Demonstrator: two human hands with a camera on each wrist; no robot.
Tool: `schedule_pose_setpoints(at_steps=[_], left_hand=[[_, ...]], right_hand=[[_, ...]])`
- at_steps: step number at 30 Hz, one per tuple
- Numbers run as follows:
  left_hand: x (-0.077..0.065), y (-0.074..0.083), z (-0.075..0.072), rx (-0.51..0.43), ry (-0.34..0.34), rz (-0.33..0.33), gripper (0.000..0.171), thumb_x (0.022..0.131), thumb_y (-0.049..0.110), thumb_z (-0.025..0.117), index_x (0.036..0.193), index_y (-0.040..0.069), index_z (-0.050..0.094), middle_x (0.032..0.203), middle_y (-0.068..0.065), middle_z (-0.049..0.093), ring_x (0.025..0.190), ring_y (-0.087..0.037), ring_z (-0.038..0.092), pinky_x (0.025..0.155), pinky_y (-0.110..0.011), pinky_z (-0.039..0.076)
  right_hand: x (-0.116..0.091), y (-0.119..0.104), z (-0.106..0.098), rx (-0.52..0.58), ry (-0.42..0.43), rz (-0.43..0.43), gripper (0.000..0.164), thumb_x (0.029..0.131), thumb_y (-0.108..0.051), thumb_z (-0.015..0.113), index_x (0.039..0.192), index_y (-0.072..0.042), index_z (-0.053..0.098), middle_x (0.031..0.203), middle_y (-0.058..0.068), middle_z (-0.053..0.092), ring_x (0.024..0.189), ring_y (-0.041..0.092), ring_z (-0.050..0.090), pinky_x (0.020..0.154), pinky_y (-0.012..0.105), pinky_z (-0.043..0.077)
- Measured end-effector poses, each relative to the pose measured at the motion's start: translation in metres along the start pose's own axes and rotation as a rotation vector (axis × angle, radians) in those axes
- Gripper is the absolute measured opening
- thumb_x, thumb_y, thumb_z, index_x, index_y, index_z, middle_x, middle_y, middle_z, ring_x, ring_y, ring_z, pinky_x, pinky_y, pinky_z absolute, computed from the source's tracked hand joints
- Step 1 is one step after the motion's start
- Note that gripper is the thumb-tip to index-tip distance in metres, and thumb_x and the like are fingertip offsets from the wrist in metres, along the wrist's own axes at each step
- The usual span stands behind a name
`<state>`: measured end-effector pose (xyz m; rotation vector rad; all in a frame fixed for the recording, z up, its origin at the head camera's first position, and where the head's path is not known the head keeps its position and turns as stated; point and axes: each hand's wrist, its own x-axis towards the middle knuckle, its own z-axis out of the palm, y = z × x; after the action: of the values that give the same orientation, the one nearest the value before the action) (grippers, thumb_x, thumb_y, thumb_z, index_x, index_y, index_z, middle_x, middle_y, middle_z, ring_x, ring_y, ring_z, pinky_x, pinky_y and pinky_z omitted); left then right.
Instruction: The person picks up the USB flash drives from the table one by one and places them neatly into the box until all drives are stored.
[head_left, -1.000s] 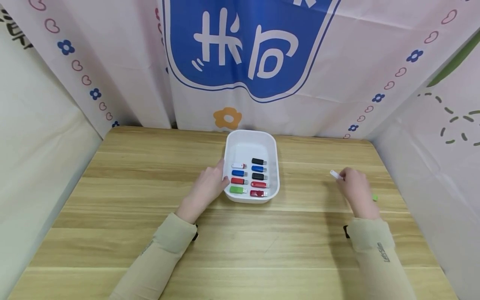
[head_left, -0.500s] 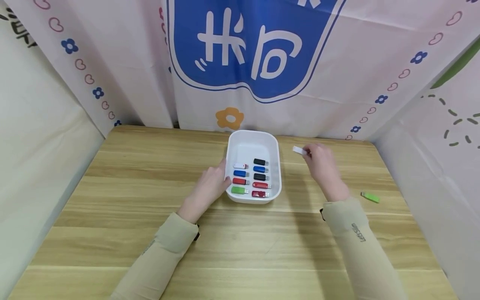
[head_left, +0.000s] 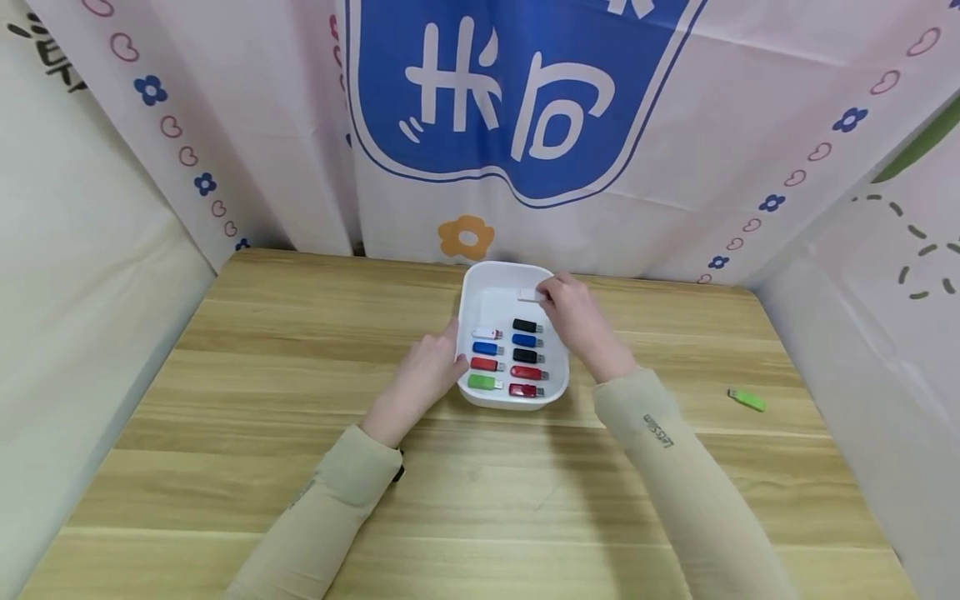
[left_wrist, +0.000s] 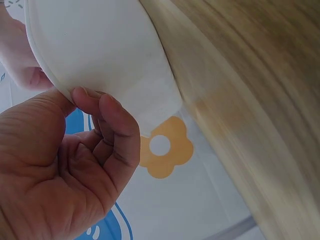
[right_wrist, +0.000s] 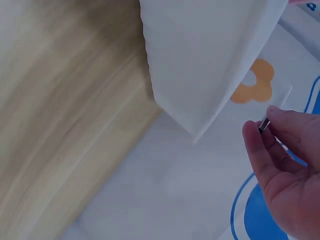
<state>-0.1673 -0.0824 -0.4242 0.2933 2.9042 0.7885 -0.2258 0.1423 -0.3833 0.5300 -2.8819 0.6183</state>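
Note:
A white plastic bin [head_left: 501, 402] stands on the wooden table. In it, two columns of USB sticks lie flat: green [head_left: 484, 382], red, blue and white on the left, and red [head_left: 529, 372], black and blue on the right. My left hand [head_left: 420, 375] grips the bin's left rim between thumb and fingers; the left wrist view shows this hold on the bin wall [left_wrist: 100, 45]. Over the bin's far right part, my right hand [head_left: 581, 325] pinches a white USB stick [head_left: 528, 295]. Its metal plug [right_wrist: 264, 124] sits between thumb and fingertips in the right wrist view.
A green USB stick [head_left: 747, 400] lies on the table to the right, outside the bin. Behind the table [head_left: 300, 333] hangs a white cloth [head_left: 637, 233] with a blue emblem. More cloth walls close off the left and right sides.
My right hand has carried the white USB stick leftward from the table's right side to over the bin, uncovering the green stick there. My left hand keeps its hold on the rim.

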Motion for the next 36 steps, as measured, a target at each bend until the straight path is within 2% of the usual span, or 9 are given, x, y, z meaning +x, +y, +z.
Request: schedule_pose_setpoints(at_steps=[6,15,30,36], left_hand=[[0.0,0.001,0.0,-0.008,-0.003,-0.003,0.063,0.096,0.014,0.063,0.15,-0.004,0.036,0.09,-0.02,0.069,0.053,-0.018,0.058,0.043,-0.02,0.043],[0.001,0.0,0.001,-0.01,0.004,0.011,0.062,0.096,0.013,0.063,0.149,-0.004,0.037,0.092,-0.022,0.07,0.053,-0.018,0.058,0.043,-0.02,0.044],[0.001,0.002,-0.002,0.002,-0.02,-0.014,0.061,0.097,0.016,0.063,0.149,-0.002,0.037,0.084,-0.016,0.068,0.056,-0.018,0.059,0.046,-0.022,0.046],[0.002,0.001,-0.001,0.008,-0.02,-0.019,0.065,0.097,0.016,0.063,0.152,-0.003,0.034,0.094,-0.019,0.071,0.062,-0.018,0.062,0.05,-0.022,0.05]], right_hand=[[0.01,-0.006,0.015,-0.019,-0.097,-0.002,0.023,0.098,-0.006,0.06,0.118,0.002,0.068,0.119,0.017,0.065,0.109,0.031,0.065,0.1,0.042,0.054],[0.02,-0.009,0.029,0.009,-0.182,0.037,0.026,0.1,-0.009,0.059,0.123,0.0,0.067,0.123,0.016,0.064,0.112,0.028,0.064,0.103,0.04,0.053],[0.03,-0.007,0.05,0.081,-0.269,0.097,0.029,0.098,-0.012,0.062,0.126,-0.005,0.067,0.125,0.012,0.065,0.118,0.026,0.063,0.104,0.038,0.052],[0.031,-0.001,0.057,0.064,-0.284,0.103,0.029,0.098,-0.011,0.063,0.125,-0.006,0.068,0.123,0.011,0.066,0.117,0.025,0.063,0.104,0.038,0.052]])
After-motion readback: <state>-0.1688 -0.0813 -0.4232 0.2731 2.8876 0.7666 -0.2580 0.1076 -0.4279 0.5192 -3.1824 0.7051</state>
